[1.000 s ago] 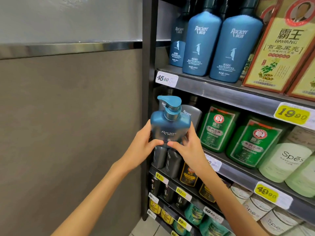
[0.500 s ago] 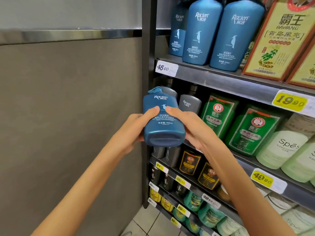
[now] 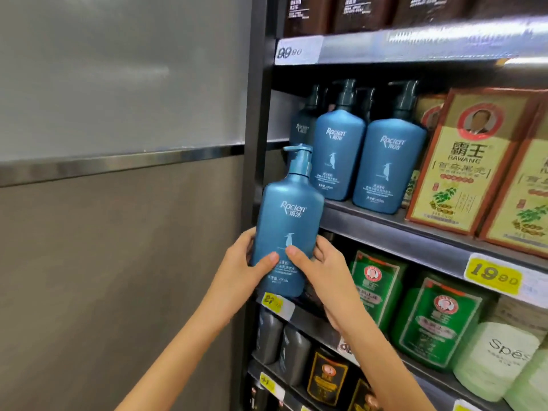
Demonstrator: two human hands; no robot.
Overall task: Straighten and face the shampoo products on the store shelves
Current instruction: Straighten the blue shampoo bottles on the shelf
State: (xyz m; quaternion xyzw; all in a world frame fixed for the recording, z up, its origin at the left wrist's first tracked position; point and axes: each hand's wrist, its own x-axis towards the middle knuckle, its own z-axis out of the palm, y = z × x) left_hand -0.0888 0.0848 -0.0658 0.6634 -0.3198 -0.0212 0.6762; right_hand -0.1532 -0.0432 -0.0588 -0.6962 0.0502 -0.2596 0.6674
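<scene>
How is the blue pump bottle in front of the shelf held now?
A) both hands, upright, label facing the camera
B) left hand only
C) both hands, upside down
A: left hand and right hand grip the blue pump bottle low down, pump on top, label readable.

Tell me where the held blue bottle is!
Head view, left of centre: the bottle is upright between the left hand and right hand, off the shelf, just below-left of the matching blue bottles.
</scene>
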